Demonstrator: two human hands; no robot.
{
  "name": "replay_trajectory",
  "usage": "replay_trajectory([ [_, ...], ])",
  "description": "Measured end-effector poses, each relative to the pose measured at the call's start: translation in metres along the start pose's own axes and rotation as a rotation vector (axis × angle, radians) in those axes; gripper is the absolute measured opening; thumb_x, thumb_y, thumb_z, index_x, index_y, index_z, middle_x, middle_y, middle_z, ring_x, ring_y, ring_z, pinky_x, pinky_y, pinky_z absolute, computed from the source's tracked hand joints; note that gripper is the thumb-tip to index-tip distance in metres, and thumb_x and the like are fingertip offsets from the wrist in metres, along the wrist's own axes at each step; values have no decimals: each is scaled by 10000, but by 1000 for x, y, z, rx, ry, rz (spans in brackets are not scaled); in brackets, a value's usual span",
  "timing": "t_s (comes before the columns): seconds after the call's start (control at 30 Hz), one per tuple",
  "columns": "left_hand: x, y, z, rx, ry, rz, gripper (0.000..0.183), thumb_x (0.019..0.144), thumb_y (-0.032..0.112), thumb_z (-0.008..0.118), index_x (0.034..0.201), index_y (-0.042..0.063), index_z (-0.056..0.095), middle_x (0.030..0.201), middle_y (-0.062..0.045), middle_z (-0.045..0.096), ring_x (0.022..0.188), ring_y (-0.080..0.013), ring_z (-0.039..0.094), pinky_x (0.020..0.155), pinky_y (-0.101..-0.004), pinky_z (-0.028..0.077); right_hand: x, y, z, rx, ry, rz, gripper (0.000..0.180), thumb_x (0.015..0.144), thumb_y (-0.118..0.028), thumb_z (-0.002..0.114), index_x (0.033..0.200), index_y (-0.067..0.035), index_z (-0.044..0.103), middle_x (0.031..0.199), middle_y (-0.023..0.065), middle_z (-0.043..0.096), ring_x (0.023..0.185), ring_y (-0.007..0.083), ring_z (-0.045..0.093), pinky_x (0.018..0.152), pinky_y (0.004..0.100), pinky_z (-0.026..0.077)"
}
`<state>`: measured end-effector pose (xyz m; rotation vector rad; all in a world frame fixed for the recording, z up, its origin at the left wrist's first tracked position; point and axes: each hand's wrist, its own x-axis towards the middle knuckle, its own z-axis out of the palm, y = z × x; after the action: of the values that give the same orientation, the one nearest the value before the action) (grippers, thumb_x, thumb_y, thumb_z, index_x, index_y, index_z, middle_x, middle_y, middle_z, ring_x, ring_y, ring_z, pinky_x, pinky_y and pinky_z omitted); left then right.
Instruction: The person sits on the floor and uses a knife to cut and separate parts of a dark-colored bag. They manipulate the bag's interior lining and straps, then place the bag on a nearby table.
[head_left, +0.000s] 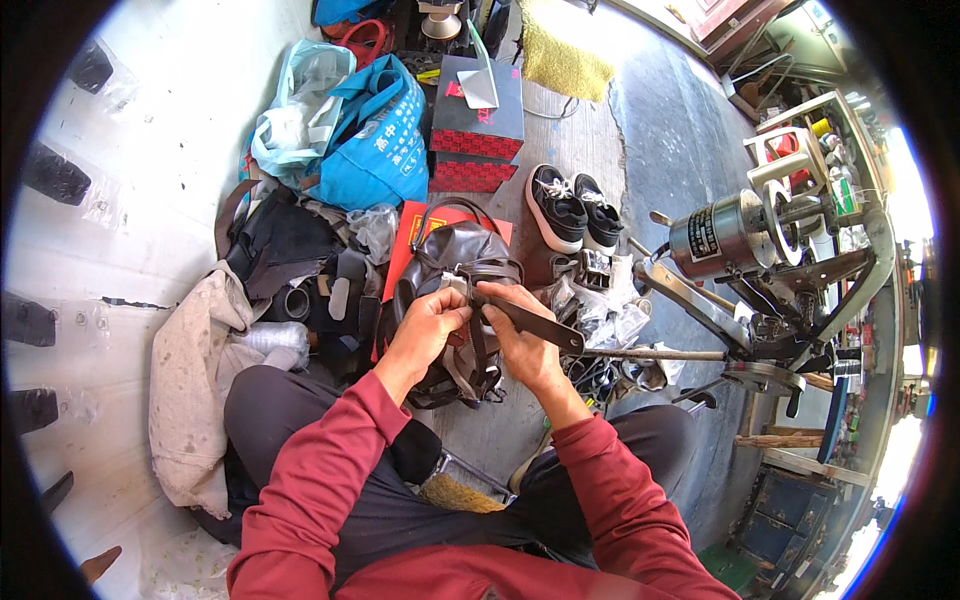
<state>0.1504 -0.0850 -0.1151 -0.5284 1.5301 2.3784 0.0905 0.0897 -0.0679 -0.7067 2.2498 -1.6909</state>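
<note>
A dark leather bag (469, 244) with a looped handle lies before my knees. My left hand (426, 330) pinches a small part at the bag's opening, between thumb and fingertips; the fingers hide what it is. Close against it, my right hand (529, 341) grips a flat, dark blade-like tool (555, 331) with a hole near its rounded end. The tool's other end meets the bag beside my left fingertips. Below the hands a zipper (474, 349) runs down the bag among loose straps.
Black sneakers (559, 210) stand beyond the bag, near stacked shoe boxes (476, 142). Blue bags (382, 142) and leather scraps (281, 240) lie leftward, with a thread spool (274, 341). A hand-cranked sewing machine (750, 255) stands at right, its rod (652, 355) reaching toward my right hand.
</note>
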Motion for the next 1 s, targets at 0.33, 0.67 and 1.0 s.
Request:
replay_trajectory([
  [0.33, -2, 4, 0, 3, -33, -29, 94, 1050, 166, 582, 1007, 122, 653, 925, 39, 659, 847, -86, 643, 777, -274, 526, 1, 3, -2, 75, -47, 22, 290, 990, -51, 650, 1270, 16, 691, 1188, 119, 717, 1101, 193, 672, 974, 317, 518],
  [0.67, -7, 12, 7, -121, -22, -28, 62, 1036, 150, 598, 987, 124, 626, 922, 49, 627, 866, -87, 621, 801, -282, 513, 2, 6, 1, 119, -14, 45, 308, 1007, -66, 653, 1305, 4, 679, 1217, 99, 721, 1107, 165, 667, 977, 300, 515],
  [1.0, -3, 5, 7, 13, -27, 43, 101, 1046, 165, 605, 967, 104, 623, 901, 54, 609, 828, -58, 581, 775, -249, 478, -1, 10, 3, 190, 14, 139, 317, 1017, -75, 653, 1324, 2, 669, 1251, 116, 722, 1149, 167, 665, 1010, 305, 513],
])
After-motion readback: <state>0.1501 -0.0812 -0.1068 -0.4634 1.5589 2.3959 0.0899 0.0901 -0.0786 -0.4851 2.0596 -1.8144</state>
